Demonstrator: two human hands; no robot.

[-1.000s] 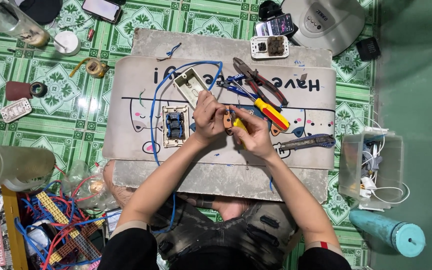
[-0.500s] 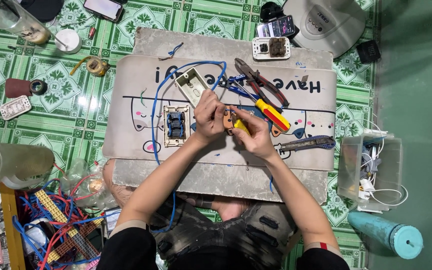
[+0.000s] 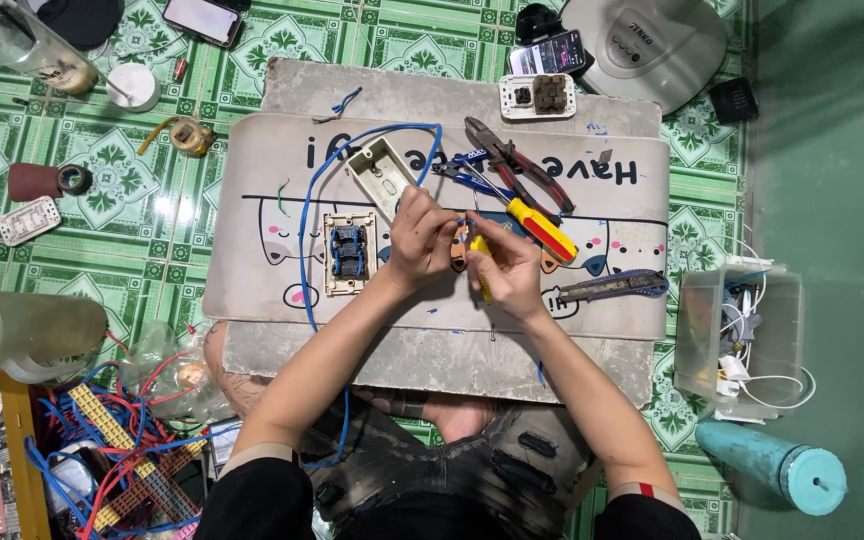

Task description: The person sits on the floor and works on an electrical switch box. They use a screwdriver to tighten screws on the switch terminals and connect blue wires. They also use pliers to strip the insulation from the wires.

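1. The person sits on the green patterned tile floor [image 3: 102, 210], bent over a pale printed mat [image 3: 612, 215] laid across a grey slab [image 3: 432, 350] that serves as the worktop.
2. The left hand [image 3: 420, 235] is pinched shut, fingers [image 3: 422, 205] narrow around something small at the middle of the mat; what exactly it grips is too small to tell.
3. The right hand [image 3: 508, 265] is closed around a slim yellow-handled tool [image 3: 480, 262], its tip pointing toward the left hand; the two hands almost touch.
4. A long blue wire [image 3: 317, 220] loops from near the hands up and round over the mat's left part, then runs down past the slab's front edge.
5. Just left of the left hand lies a cream switch module with blue parts [image 3: 348, 252]; above it, tilted, a cream plastic wall box [image 3: 382, 175].
6. Just right of the hands lie a red-and-yellow-handled screwdriver [image 3: 542, 230], dark pliers [image 3: 507, 160] and a grey utility knife [image 3: 612, 288].
7. Well apart on the right stand a clear plastic tub of white cables [image 3: 737, 335] and a teal bottle on its side [image 3: 777, 465].
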